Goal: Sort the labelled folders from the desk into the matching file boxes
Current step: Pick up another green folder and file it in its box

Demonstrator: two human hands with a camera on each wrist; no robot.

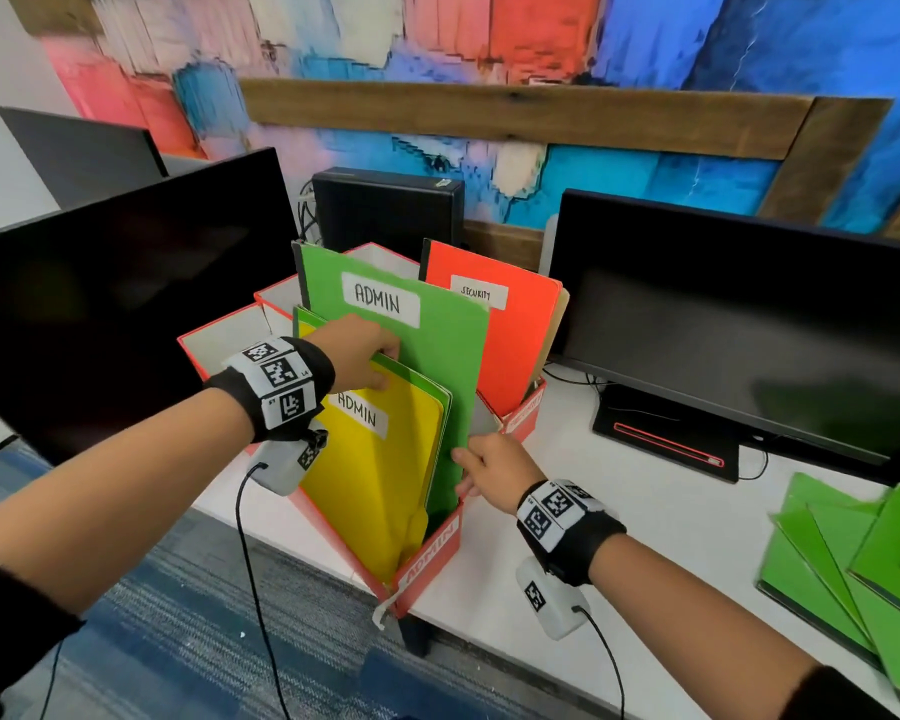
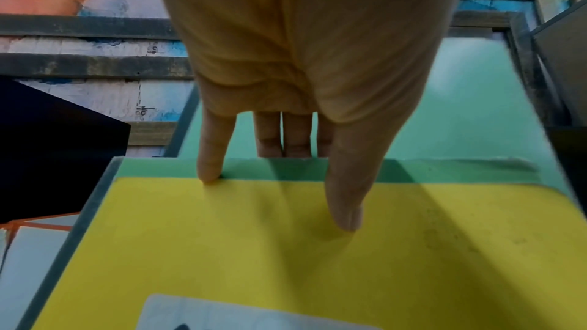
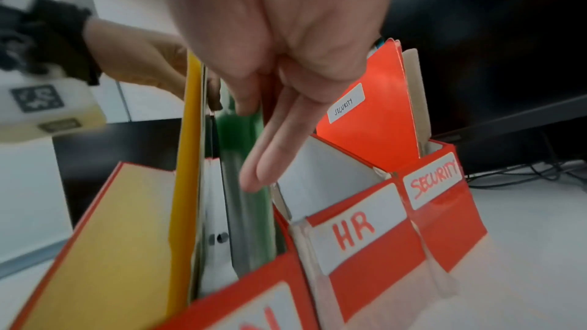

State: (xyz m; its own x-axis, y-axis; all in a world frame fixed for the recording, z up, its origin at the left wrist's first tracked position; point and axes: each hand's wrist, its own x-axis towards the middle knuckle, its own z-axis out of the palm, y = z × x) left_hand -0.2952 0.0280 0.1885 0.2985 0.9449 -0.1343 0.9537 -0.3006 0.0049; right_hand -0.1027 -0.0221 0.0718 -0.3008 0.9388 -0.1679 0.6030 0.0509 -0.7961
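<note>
The red ADMIN box (image 1: 432, 558) stands at the desk's front edge with a yellow ADMIN folder (image 1: 380, 475) in it and a thin green folder right behind that. My left hand (image 1: 370, 356) pinches the tops of these two, with the thumb (image 2: 346, 215) on the yellow front and fingers behind the green one. A taller green ADMIN folder (image 1: 437, 345) stands upright behind them, its lower part in the box. My right hand (image 1: 468, 470) pinches its right edge low down. In the right wrist view two fingers (image 3: 263, 162) stick out straight beside the green folder (image 3: 247, 210).
Behind the ADMIN box stand an empty HR box (image 3: 359, 232) and a SECURITY box (image 1: 526, 407) with a red-orange SECURITY folder (image 1: 510, 335). Several green folders (image 1: 853, 553) lie on the white desk (image 1: 619, 485) at the right. Dark monitors (image 1: 100, 304) (image 1: 749, 314) flank the boxes.
</note>
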